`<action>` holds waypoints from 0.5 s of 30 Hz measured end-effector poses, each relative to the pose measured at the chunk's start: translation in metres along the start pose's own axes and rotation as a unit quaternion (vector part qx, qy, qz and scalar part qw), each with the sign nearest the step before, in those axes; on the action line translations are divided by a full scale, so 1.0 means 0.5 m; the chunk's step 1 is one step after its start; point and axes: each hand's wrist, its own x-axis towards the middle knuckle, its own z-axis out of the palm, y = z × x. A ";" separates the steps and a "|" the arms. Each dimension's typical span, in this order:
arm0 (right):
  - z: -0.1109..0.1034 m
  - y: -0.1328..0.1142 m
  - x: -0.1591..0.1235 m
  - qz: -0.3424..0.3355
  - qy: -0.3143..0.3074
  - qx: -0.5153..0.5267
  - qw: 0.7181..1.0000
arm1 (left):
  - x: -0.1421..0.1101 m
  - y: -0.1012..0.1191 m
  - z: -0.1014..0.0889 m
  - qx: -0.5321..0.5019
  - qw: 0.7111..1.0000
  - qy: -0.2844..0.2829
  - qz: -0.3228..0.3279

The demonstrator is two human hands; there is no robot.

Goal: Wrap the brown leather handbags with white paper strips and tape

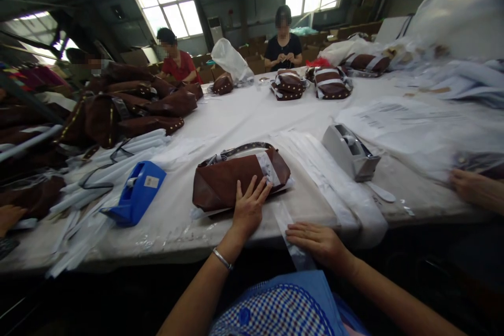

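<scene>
A brown handbag (220, 181) with a studded handle lies on the table in front of me, a white wrap strip (266, 168) around its right part. My left hand (249, 205) rests on the bag's front with its fingers spread. From below the bag a pale translucent strip (284, 218) runs down over the table's front edge. Stretched out across that strip are the fingers of my right hand (315, 241), lying flat; its thumb is hidden.
A blue tape dispenser (137, 194) stands left, a grey tape dispenser (348, 149) right. Brown bags (106, 115) are heaped at left. White plastic sheets (323, 168) lie right of my bag. Co-workers sit across the table; other people's hands (474, 186) show at both sides.
</scene>
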 end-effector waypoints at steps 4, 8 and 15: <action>-0.045 0.009 0.050 -0.005 0.004 0.006 1.000 | -0.002 0.001 0.002 0.004 1.000 -0.003 0.008; -0.096 0.048 0.149 -0.005 0.011 0.025 1.000 | -0.004 0.003 0.005 0.009 1.000 0.001 0.017; -0.092 0.173 0.296 0.180 -0.011 0.095 0.979 | -0.003 -0.013 0.028 -0.014 0.996 0.046 0.069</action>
